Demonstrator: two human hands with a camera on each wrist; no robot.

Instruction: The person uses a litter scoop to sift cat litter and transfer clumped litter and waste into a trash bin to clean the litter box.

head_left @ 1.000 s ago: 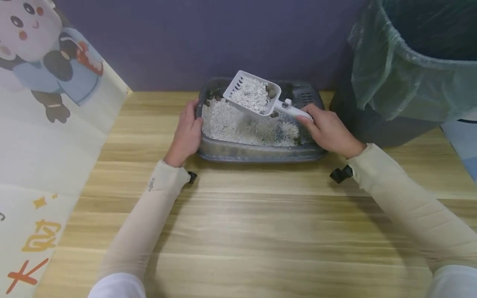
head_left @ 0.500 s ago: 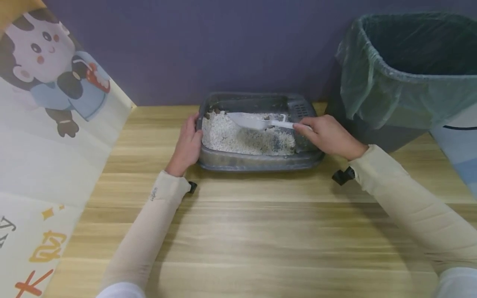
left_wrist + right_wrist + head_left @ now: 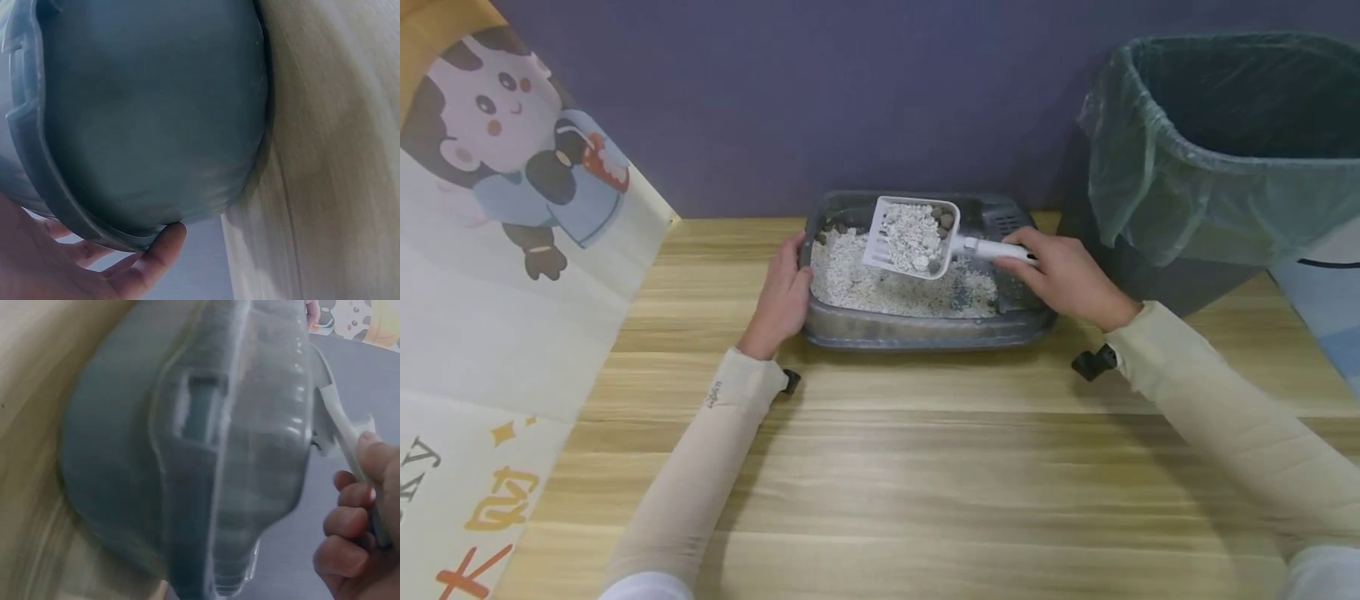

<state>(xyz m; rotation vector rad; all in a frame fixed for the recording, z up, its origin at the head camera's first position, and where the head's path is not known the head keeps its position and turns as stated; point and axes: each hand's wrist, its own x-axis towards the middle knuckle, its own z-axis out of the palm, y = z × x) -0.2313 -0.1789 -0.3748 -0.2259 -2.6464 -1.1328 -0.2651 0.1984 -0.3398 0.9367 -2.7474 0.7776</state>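
Observation:
A grey litter box [image 3: 925,332] stands on the wooden surface against the purple wall, holding whitish litter [image 3: 865,279]. My left hand [image 3: 781,292] grips the rim at its left end; in the left wrist view the thumb [image 3: 165,247] lies on the rim's outside. My right hand [image 3: 1063,271] holds the handle of a white slotted litter scoop [image 3: 988,248] above the box. In the scoop lie litter grains and several brownish clumps [image 3: 946,219]. The right wrist view shows fingers [image 3: 344,522] curled round the handle, with the box wall hiding most of the scoop head.
To the right of the litter box stands a tall dark bin [image 3: 1165,267] lined with a translucent green bag [image 3: 1195,204]. A cartoon-printed white panel [image 3: 490,333] borders the wooden surface [image 3: 925,483] on the left.
The scoop dipped low and edge-on over the litter half a second ago, and now is raised and turned face up with litter and clumps in it. My left hand keeps its grip.

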